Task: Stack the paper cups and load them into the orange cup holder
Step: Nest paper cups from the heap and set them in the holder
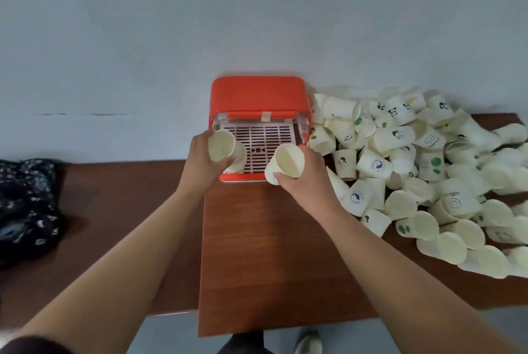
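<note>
My left hand (204, 161) is wrapped around one paper cup (225, 149), mouth tipped toward me, over the left edge of the orange cup holder (258, 96). My right hand (307, 175) is wrapped around a second cup (287, 166) just past the holder's front right corner. The cups are apart and not yet nested. If I push one into the other at an angle, I think the rims could catch and crumple, since thin paper gives easily; squeezing harder would flatten a mouth and make it jam. The heap of loose cups (414, 171) lies right against my right wrist and spills toward the table's right edge, so a wide swing could knock some off. The clear room is the bare table (271, 253) at the front edge, between my forearms.
</note>
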Available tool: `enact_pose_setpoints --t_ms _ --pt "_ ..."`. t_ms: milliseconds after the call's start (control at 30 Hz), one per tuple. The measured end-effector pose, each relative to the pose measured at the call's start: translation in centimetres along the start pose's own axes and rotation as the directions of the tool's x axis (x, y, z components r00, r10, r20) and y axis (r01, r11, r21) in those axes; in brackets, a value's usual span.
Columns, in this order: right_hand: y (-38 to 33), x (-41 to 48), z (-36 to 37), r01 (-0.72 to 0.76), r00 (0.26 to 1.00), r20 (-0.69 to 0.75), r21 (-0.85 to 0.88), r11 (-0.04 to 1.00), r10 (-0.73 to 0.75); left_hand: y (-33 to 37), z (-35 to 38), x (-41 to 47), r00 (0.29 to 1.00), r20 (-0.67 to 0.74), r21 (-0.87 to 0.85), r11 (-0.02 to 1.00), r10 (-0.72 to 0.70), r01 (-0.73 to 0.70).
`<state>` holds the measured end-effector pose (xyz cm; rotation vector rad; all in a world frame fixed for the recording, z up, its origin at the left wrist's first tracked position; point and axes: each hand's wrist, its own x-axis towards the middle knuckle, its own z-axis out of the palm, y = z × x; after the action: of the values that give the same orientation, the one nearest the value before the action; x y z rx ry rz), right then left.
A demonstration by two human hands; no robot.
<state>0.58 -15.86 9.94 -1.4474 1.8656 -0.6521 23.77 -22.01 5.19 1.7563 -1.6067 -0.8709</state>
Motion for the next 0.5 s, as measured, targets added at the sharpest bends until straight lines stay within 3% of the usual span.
enact_pose_setpoints --t_ms 200,500 --pt "-1.0 2.5 1.7 -0.039 0.996 -0.082 0.011 0.999 0.04 -2.4 2.1 2.2 0.984 0.17 0.224 0.97 0.058 -0.096" --pt "-3.7 6.1 5.6 0.039 0.999 -0.014 0.17 0.985 -0.037 -4.6 2.1 3.8 0.952 0.301 0.164 0.98 0.06 -0.114"
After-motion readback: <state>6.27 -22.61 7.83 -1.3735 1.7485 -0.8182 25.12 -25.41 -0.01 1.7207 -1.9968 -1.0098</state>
